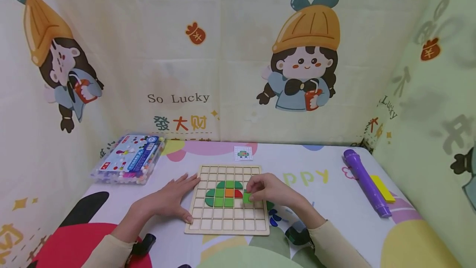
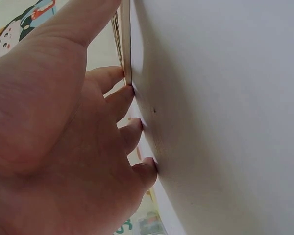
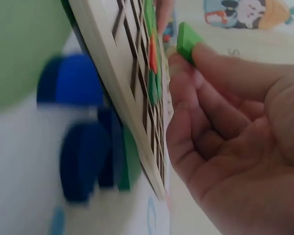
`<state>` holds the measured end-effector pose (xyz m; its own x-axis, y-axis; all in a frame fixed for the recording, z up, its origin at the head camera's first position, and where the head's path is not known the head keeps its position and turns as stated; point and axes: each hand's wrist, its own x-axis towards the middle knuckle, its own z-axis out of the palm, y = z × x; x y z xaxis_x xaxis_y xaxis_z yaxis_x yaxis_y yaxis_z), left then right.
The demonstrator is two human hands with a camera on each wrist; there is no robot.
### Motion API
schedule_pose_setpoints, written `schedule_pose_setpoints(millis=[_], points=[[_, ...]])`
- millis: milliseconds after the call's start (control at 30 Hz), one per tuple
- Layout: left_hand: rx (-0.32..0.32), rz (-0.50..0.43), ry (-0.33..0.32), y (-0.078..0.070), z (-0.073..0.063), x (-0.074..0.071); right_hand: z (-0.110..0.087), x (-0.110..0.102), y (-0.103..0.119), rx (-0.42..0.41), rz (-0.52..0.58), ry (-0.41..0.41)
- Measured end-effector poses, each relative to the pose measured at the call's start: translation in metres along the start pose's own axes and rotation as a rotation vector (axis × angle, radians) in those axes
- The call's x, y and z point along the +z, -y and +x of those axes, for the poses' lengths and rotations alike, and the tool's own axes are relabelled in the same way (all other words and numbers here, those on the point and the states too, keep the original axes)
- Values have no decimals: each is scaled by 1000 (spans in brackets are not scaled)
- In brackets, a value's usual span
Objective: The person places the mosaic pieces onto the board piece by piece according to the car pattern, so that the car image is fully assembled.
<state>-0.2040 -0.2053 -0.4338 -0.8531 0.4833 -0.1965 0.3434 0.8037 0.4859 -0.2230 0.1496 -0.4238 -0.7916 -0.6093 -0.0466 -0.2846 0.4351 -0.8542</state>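
A wooden grid board [image 1: 227, 226] lies on the table with green, orange and red tiles [image 1: 220, 193] set in its middle cells. My right hand [image 1: 273, 191] pinches a green tile [image 3: 187, 41] between thumb and fingers, just above the board's right half. In the right wrist view this tile is held clear of the grid. My left hand [image 1: 167, 197] is spread at the board's left edge, with the thumb and fingertips touching it. The left wrist view shows the left fingers [image 2: 132, 134] extended, their tips against the board's side and the tabletop.
Behind the board lies a small picture card [image 1: 243, 153]. A clear box of colourful pieces [image 1: 128, 158] is at the back left. On the right are a purple tube [image 1: 366, 183] and a yellow block [image 1: 383, 189]. Blue pieces [image 3: 81, 81] sit beside the board's right edge.
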Motion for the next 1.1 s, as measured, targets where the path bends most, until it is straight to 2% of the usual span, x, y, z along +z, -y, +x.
schedule_pose_setpoints(millis=[333, 600, 800, 1100], points=[[15, 13, -8, 3, 1, 0, 13, 24, 9, 1, -158, -95], [35, 13, -7, -1, -1, -3, 12, 30, 11, 11, -206, -75], [44, 4, -6, -4, -3, -5, 6, 25, 18, 14, -246, -38], [37, 3, -6, -4, -3, -3, -5, -5, 14, 35, -302, 10]])
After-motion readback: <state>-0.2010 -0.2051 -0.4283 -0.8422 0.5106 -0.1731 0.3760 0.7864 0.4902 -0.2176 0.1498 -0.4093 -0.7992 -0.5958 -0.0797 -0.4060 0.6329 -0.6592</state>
